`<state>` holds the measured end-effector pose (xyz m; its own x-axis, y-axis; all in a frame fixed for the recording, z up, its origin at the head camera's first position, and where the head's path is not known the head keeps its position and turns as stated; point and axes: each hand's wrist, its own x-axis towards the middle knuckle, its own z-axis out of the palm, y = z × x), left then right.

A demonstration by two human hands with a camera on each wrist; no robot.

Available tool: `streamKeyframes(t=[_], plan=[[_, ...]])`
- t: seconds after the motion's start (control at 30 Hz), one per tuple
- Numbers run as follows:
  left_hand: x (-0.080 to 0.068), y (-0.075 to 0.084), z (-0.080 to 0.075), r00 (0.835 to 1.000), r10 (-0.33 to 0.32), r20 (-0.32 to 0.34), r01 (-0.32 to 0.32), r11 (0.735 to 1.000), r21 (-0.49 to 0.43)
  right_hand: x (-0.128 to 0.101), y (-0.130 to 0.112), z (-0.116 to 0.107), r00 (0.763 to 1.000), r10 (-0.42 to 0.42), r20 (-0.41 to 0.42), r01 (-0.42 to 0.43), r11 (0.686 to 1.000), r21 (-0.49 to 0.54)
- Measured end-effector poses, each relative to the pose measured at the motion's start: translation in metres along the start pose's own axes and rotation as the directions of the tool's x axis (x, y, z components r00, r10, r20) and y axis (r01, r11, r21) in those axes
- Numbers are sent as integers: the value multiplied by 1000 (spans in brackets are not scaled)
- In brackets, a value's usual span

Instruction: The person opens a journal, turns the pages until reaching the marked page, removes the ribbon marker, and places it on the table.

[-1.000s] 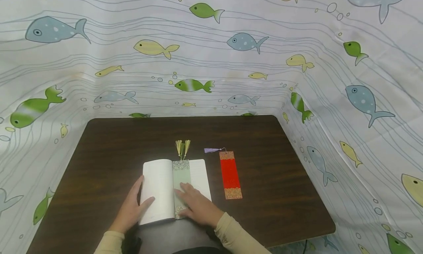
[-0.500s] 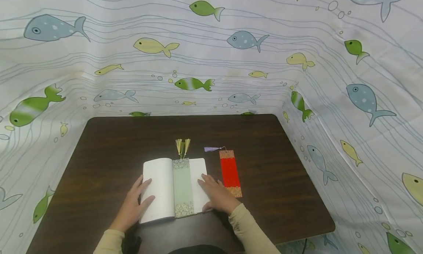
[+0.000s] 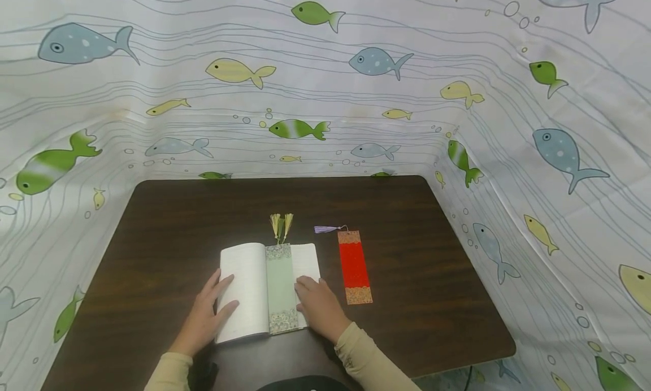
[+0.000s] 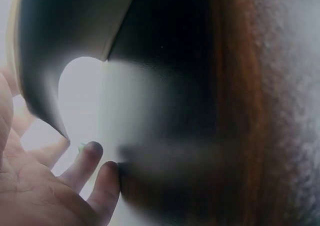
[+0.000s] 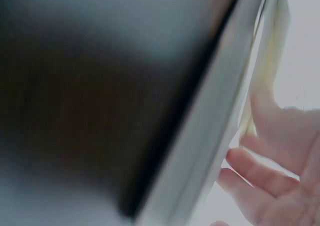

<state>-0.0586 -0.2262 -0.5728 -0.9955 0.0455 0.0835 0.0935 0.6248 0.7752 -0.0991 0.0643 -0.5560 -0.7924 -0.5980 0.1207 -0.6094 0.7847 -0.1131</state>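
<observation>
One open book (image 3: 244,289) is touched by the left hand (image 3: 201,316) and right hand (image 3: 321,311), both loosely extended, its green bookmark (image 3: 281,283) apparently touched by the latter.

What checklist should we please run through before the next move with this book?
1. Book open: ok.
2. Green bookmark on the right page: ok, lying flat.
3. Tassels outside: ok, past the book's top edge.
4. Left hand at the left page's outer edge: ok.
5. Right hand clear of the green bookmark: cannot tell, fingertips very close.
6. Red bookmark apart: ok, lying right of the book.
</observation>
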Motion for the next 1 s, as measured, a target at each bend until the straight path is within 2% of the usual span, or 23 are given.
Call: streamKeyframes(t=[0.07,0.13,0.2,0.27,0.33,0.4,0.53,0.67,0.87,1.0], plan=[[0,0,0,1000,-1,4,1,1000,-2,1,-7,-1,999,36,-31,-33,995,90],[0,0,1,1000,-10,11,10,1000,-5,3,-12,-2,994,104,-33,-93,967,239],[0,0,1,1000,-17,15,17,1000,-4,6,-16,-2,983,181,-1,-165,899,406],[0,1,1,1000,-22,16,22,1000,-2,7,-18,-1,972,232,44,-217,806,551],[1,0,1,999,-28,20,28,1000,-2,8,-20,1,962,260,84,-252,723,644],[1,0,1,999,-33,25,33,999,1,8,-20,4,955,280,98,-268,676,687],[1,1,0,999,-35,29,35,999,5,7,-16,8,939,333,92,-294,630,719],[0,2,-1,999,-30,23,30,1000,6,4,1,4,906,403,132,-362,572,736],[2,0,1,998,-41,41,41,999,2,-7,61,-3,836,528,150,-426,452,784],[2,0,2,998,-46,49,46,999,1,-22,108,-16,779,616,118,-455,425,783]])
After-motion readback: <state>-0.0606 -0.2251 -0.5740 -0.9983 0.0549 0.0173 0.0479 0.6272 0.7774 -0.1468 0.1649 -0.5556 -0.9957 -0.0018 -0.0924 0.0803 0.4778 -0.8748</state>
